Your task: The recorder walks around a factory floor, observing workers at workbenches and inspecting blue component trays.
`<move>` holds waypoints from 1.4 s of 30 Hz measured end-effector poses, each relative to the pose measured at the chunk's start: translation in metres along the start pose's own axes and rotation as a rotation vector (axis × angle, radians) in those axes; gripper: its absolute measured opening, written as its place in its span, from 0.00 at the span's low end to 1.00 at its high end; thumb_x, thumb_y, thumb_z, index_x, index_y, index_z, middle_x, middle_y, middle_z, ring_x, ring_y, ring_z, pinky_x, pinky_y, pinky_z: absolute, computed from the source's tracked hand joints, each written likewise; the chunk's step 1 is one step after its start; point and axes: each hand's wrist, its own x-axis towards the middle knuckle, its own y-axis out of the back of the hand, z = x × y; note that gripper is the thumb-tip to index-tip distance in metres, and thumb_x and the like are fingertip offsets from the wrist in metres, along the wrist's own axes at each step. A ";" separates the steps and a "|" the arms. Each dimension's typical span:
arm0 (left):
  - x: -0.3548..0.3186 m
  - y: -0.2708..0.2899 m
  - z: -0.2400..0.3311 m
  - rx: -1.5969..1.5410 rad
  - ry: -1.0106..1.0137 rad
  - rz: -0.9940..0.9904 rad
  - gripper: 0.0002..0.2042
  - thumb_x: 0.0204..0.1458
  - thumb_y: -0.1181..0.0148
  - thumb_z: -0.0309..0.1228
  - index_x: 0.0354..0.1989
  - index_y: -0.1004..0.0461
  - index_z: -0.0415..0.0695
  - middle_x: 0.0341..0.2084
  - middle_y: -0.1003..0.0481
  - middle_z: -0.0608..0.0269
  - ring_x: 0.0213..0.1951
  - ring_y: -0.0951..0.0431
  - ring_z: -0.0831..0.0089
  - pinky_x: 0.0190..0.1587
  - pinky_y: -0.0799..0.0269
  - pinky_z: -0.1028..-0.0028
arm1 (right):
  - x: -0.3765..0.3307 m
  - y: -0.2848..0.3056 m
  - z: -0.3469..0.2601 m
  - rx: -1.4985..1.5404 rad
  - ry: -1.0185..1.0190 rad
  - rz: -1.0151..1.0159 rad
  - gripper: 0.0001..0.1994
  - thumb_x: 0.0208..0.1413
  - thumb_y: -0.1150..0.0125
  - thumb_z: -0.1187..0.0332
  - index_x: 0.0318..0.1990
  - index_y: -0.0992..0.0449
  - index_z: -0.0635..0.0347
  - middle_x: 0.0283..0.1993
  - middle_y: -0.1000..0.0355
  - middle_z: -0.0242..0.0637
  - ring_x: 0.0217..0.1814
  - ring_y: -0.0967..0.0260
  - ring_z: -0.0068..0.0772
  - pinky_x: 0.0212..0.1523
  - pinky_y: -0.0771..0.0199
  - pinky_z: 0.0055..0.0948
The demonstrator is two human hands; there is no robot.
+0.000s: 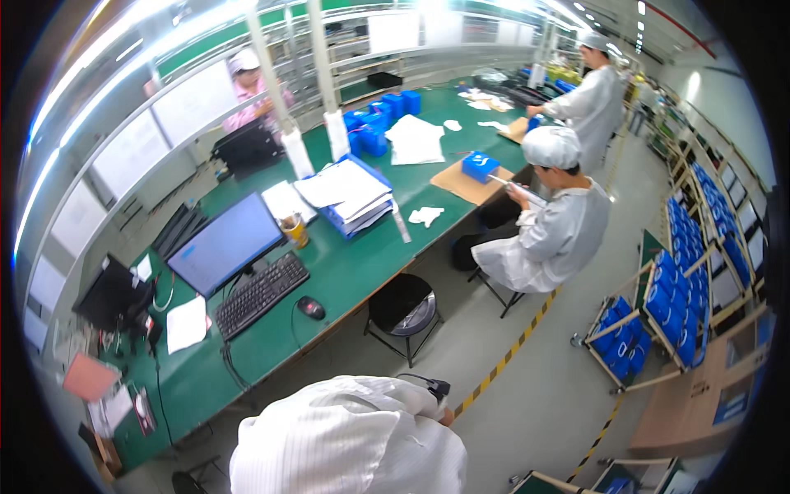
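A white striped sleeve (346, 436) rises from the lower edge and fills the bottom middle. It appears to be my left arm, bent across toward the right. A black device (438, 387) with a thin cable sits at its wrist end. Just below that device shows a sliver of skin, seemingly my left hand (448, 417); its fingers are hidden, so what it holds cannot be made out. My right hand is not in view. Beyond the sleeve stand a black round stool (401, 303) and a long green workbench (362, 284).
The bench bears a monitor (226, 244), keyboard (262, 295), mouse (311, 308), paper stack (346, 193) and several blue packs (374, 132). A seated co-worker (551, 218) handles a tool by a blue box (480, 166); another co-worker (588, 99) stands behind. Racks of blue packs (679, 305) line the right.
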 end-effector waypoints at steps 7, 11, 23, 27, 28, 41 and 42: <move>-0.054 -0.006 -0.017 -0.125 -0.079 0.200 0.14 0.52 0.42 0.34 0.20 0.27 0.37 0.16 0.30 0.42 0.23 0.29 0.39 0.27 0.37 0.47 | 0.047 0.006 -0.033 -0.025 0.041 -0.134 0.14 0.61 0.55 0.64 0.35 0.25 0.63 0.35 0.26 0.40 0.38 0.31 0.35 0.44 0.30 0.33; -0.043 0.014 -0.031 -0.011 0.033 0.119 0.13 0.52 0.44 0.36 0.29 0.21 0.36 0.27 0.24 0.40 0.30 0.24 0.47 0.37 0.30 0.54 | 0.048 0.007 -0.040 -0.029 0.019 -0.169 0.14 0.61 0.55 0.65 0.35 0.25 0.64 0.35 0.26 0.40 0.38 0.31 0.34 0.44 0.30 0.33; -0.026 0.092 -0.033 -0.293 0.439 0.381 0.23 0.55 0.42 0.50 0.22 0.23 0.39 0.19 0.26 0.46 0.24 0.26 0.52 0.31 0.32 0.55 | 0.058 0.052 -0.033 0.103 -0.078 -0.052 0.14 0.61 0.55 0.66 0.35 0.25 0.64 0.35 0.26 0.38 0.38 0.31 0.31 0.44 0.30 0.31; -0.037 0.102 -0.030 -0.456 0.448 0.390 0.24 0.56 0.43 0.51 0.18 0.25 0.42 0.14 0.29 0.52 0.19 0.32 0.59 0.28 0.36 0.57 | 0.078 0.063 -0.032 0.157 -0.048 -0.072 0.14 0.61 0.55 0.66 0.35 0.25 0.65 0.35 0.26 0.37 0.38 0.31 0.30 0.44 0.30 0.30; -0.040 0.101 -0.031 -0.473 0.459 0.426 0.25 0.56 0.43 0.51 0.18 0.25 0.42 0.13 0.31 0.53 0.18 0.33 0.60 0.27 0.36 0.58 | 0.084 0.066 -0.032 0.188 -0.031 -0.084 0.14 0.61 0.55 0.66 0.35 0.25 0.65 0.35 0.26 0.37 0.38 0.31 0.30 0.44 0.30 0.30; -0.108 0.116 -0.060 -0.546 0.801 0.783 0.30 0.54 0.44 0.59 0.23 0.24 0.39 0.18 0.25 0.50 0.22 0.26 0.56 0.29 0.33 0.57 | 0.252 0.075 -0.101 -0.096 0.006 -0.639 0.09 0.54 0.47 0.70 0.38 0.23 0.63 0.34 0.27 0.30 0.37 0.33 0.21 0.42 0.31 0.23; -0.111 0.128 -0.057 -0.530 0.812 0.798 0.30 0.54 0.44 0.59 0.23 0.24 0.39 0.18 0.25 0.50 0.22 0.26 0.56 0.29 0.33 0.57 | 0.265 0.076 -0.104 -0.044 0.024 -0.636 0.08 0.53 0.47 0.72 0.37 0.23 0.63 0.33 0.27 0.29 0.36 0.34 0.20 0.40 0.31 0.23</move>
